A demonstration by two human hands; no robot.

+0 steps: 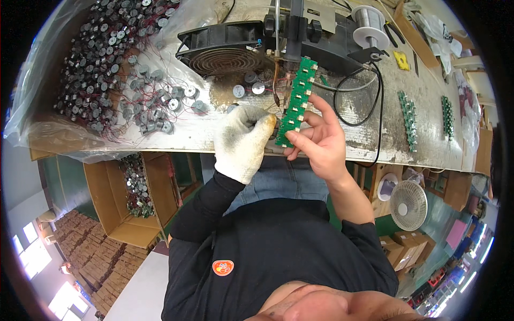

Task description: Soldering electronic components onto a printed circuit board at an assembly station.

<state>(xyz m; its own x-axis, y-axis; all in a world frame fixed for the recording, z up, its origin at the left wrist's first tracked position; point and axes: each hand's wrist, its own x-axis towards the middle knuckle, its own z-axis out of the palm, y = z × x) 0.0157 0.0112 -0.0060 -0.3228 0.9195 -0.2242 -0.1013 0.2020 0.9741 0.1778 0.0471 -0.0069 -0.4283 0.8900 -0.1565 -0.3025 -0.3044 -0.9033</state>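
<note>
My right hand (324,140) grips a long green circuit board strip (297,102) near its lower end, thumb on its face and fingers behind. The strip stands tilted, with a row of small pale connectors along it. My left hand (242,140), in a white work glove stained at the thumb, is closed beside the strip's lower half. Whatever it pinches is hidden by the glove. Just above the hands hangs the tip of a soldering iron (277,88), fixed upright on a stand. A few small round motors (239,91) lie close to the left hand.
Many motors with red wires (101,64) are heaped on plastic sheeting at the left. A black blower fan (225,51) and solder spool (370,25) stand behind. Other green strips (408,120) lie at right. A cardboard box (134,230) with parts sits below the table edge.
</note>
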